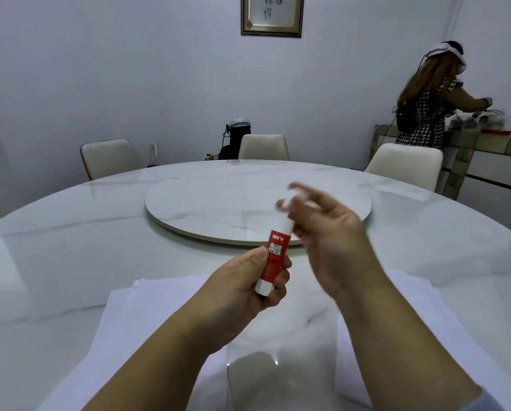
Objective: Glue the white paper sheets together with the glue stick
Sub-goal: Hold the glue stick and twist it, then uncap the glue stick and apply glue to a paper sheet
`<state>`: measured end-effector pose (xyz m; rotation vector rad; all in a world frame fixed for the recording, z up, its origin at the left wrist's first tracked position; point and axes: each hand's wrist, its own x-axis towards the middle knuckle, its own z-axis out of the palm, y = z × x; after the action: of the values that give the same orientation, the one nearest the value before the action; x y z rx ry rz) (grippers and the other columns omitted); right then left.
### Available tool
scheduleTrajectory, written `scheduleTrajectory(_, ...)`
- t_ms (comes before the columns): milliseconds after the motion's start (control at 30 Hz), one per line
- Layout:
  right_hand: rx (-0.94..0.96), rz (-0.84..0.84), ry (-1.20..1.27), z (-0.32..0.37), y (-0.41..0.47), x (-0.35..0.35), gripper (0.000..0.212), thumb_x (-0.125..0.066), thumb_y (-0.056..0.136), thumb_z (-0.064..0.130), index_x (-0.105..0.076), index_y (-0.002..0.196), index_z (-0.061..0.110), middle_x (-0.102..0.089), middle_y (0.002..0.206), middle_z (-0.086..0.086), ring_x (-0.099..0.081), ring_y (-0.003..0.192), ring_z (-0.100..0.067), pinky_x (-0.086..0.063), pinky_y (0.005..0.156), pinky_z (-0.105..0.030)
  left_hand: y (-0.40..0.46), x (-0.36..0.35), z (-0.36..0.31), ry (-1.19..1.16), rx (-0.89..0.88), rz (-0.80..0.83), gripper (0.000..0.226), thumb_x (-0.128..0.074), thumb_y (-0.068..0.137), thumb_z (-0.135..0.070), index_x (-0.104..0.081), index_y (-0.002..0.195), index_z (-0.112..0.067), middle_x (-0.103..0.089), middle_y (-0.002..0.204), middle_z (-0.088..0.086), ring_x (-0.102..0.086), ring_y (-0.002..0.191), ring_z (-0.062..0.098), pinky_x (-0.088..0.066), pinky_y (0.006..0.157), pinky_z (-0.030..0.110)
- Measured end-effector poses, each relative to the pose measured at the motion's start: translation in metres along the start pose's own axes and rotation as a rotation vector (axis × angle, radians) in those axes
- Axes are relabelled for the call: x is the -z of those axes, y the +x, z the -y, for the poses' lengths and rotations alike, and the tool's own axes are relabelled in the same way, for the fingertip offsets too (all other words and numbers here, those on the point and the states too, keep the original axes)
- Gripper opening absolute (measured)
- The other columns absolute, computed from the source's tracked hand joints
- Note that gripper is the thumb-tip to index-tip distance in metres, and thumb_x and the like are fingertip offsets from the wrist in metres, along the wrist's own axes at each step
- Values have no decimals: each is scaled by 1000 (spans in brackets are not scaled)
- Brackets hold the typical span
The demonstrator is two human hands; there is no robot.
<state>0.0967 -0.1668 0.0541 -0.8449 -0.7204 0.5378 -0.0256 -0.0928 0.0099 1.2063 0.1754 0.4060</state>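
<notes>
Glue stick [273,258], red tube with white lettering and a white base and upper end, held up over the table, tilted with its top leaning away and to the right. Left hand [249,287] grips it round the lower half, thumb on the near side, fingers curled behind. Right hand [327,232] is at the stick's upper end, fingers motion-blurred; something white shows at the fingertips, but cannot tell whether they pinch the cap or only touch it. Below both forearms, white paper sheets [129,315] lie loosely overlapped on the near part of the round white marble-look table [55,232], edges not aligned. Beyond the hands, a round turntable of the same stone look [206,203] sits at the table's centre. Three cream padded chairs [263,146] stand at the far rim. On the far wall hangs a framed picture [272,14]. At right, a person in a black-and-white patterned top [426,111] stands at a sideboard [485,149], back turned.
</notes>
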Motion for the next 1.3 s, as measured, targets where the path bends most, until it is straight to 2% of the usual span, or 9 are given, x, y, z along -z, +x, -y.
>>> scheduleTrajectory(133, 175, -235, 182, 16, 14, 24, 15, -68, 81, 8, -66, 94, 15, -72, 86, -4, -66, 82, -12, -49, 78, -21, 1, 2, 1, -44, -32, -56, 34, -48, 81, -31, -68, 90, -5, -59, 72, 8, -52, 65, 16, -41, 71, 29)
scheduleTrajectory(333, -35, -211, -763, -59, 17, 28, 21, -76, 74, 9, -65, 86, 21, -61, 76, 6, -57, 69, -11, -43, 57, -9, 11, 16, -3, 74, -215, -450, 26, -51, 83, -37, -66, 94, -19, -75, 78, -4, -64, 84, 11, -44, 78, 25)
scheduleTrajectory(567, -70, -191, -1131, -89, 23, 32, 12, -60, 79, 2, -62, 86, 11, -53, 68, 8, -52, 64, -14, -46, 59, -26, 10, 20, -9, -28, -233, -532, 11, -57, 87, -18, -65, 92, -13, -70, 94, 7, -65, 91, 14, -49, 79, 23)
scheduleTrajectory(667, -113, -193, -1171, -94, 24, 38, 21, -54, 80, 1, -64, 88, 19, -62, 77, 4, -60, 74, -20, -53, 71, -35, 10, 18, -8, 10, -224, -528, 7, -59, 88, -14, -65, 90, -15, -69, 92, 3, -65, 87, 12, -52, 77, 22)
scheduleTrajectory(833, -11, -165, -1259, -83, 22, 32, 35, -53, 87, 9, -63, 119, 18, -62, 120, -2, -58, 105, -18, -39, 78, -20, 9, 18, -9, 29, -215, -550, 17, -62, 85, -7, -63, 99, -17, -70, 96, 5, -67, 89, 15, -52, 75, 25)
scheduleTrajectory(933, 95, -90, -1091, -58, 4, 17, 16, -56, 90, 30, -65, 101, 25, -65, 98, 5, -58, 81, -7, -39, 70, -22, 8, 20, -10, 23, -238, -577, 20, -65, 83, -7, -65, 102, -12, -72, 96, 4, -70, 85, 12, -53, 78, 26)
scheduleTrajectory(1033, 80, 80, -1028, -42, -33, -2, 34, -55, 79, 62, -62, 89, 30, -60, 69, 9, -50, 57, -4, -37, 56, -22, 6, 22, -11, 18, -271, -603, 20, -67, 81, -10, -68, 101, -7, -74, 93, 7, -71, 88, 17, -53, 83, 27)
scheduleTrajectory(1167, 238, 15, -1301, -50, -50, -14, 35, -54, 83, 59, -56, 102, 29, -61, 83, 12, -55, 73, -7, -38, 57, -15, 4, 20, -12, -17, -236, -599, 20, -69, 80, -12, -69, 97, -1, -73, 85, 11, -70, 80, 21, -57, 76, 26)
scheduleTrajectory(1300, 394, -47, -1425, -63, -46, -16, 34, -56, 85, 55, -58, 97, 23, -64, 85, 7, -56, 77, -13, -47, 65, -24, 3, 19, -13, -78, -204, -629, 16, -71, 77, -12, -70, 87, 0, -73, 76, 12, -70, 67, 16, -57, 64, 24)
